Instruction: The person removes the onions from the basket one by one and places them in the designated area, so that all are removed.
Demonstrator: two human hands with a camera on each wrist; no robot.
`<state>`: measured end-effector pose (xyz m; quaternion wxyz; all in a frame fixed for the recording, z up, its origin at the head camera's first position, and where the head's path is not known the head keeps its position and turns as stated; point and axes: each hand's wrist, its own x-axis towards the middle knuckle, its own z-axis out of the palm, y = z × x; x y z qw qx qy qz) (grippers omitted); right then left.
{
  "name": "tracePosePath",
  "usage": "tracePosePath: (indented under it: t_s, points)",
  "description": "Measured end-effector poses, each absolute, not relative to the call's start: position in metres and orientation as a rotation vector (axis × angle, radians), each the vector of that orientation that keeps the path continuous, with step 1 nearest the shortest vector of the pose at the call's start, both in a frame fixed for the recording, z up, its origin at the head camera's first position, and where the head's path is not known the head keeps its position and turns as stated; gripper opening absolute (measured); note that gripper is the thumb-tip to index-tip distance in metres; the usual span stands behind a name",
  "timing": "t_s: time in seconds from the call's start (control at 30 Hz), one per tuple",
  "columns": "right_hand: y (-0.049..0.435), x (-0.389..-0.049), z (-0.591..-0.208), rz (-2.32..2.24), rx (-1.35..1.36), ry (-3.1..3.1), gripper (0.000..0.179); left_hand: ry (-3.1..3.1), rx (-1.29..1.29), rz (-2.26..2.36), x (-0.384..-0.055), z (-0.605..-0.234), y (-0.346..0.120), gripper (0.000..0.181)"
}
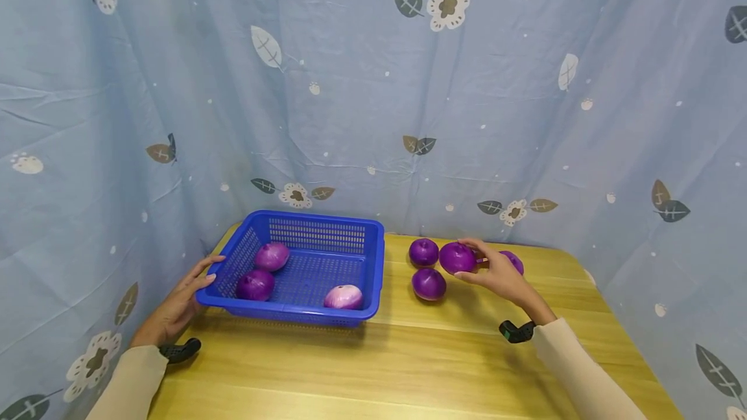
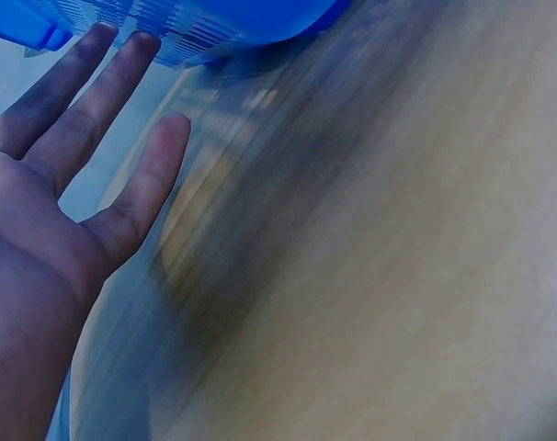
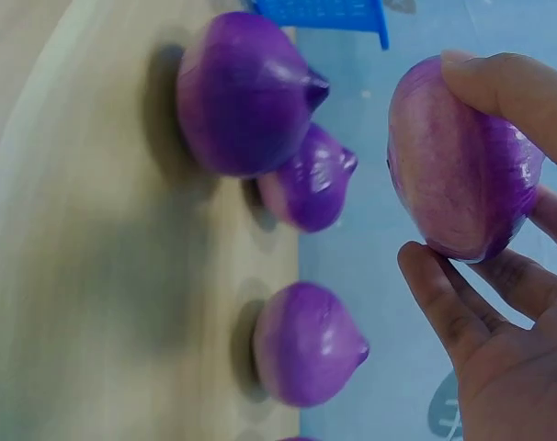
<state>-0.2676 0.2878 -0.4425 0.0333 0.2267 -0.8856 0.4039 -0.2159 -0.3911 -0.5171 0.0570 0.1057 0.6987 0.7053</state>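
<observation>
My right hand (image 1: 496, 277) holds a purple onion (image 1: 457, 258) above the table's right part, thumb on one side and fingers on the other. In the right wrist view this onion shows a paler flattened side. Beside it, purple onions (image 1: 428, 284) stand on the table, one (image 1: 511, 262) partly hidden behind the hand. My left hand (image 1: 181, 300) touches the left rim of a blue plastic basket (image 1: 376, 264), fingers mostly straight in the left wrist view. Inside lie two purple onions (image 1: 272, 256) at the left and a paler pink-white onion (image 1: 344, 297) at the front right.
The wooden table (image 1: 408, 368) has a rounded far right corner. Behind it and on both sides hangs a blue patterned curtain (image 1: 350, 115). Onions stand between the basket and the right hand.
</observation>
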Motion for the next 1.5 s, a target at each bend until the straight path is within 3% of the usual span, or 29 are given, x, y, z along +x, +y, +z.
tracePosePath:
  t_s: [0.6, 1.5]
  points:
    - [0.315, -0.249, -0.480, 1.257, 0.560, -2.780, 0.080, 2.123, 0.321, 2.133, -0.218, -0.521, -0.393, 0.048]
    - [0.330, -0.252, -0.515, 1.234, 0.516, -2.807, 0.075, 2.120, 0.262, 2.130, -0.216, -0.517, -0.389, 0.049]
